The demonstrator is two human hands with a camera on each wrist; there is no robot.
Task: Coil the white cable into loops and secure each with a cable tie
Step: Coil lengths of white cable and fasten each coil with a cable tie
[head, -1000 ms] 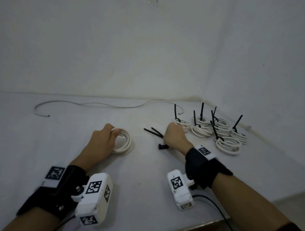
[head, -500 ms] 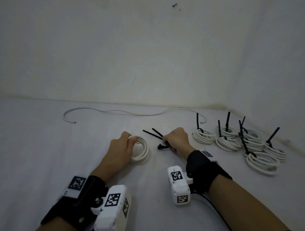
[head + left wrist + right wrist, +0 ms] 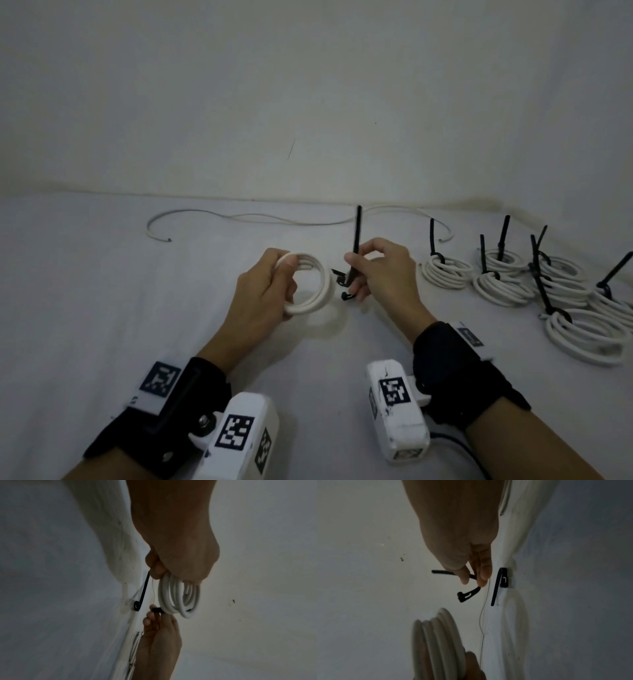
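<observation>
Overhead: pale tabletop (image 3: 102, 308) meets plain white wall (image 3: 308, 85), dim light.

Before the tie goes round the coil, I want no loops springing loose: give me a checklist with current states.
1. Left hand grips coil: ok.
2. Loops bunched together: ok.
3. Right hand pinches tie: ok.
4. Tie threaded through coil: not ok, beside it.
5. Tie head free for the tail: ok in the right wrist view.
6. Coil's cable end tucked in: cannot tell.
</observation>
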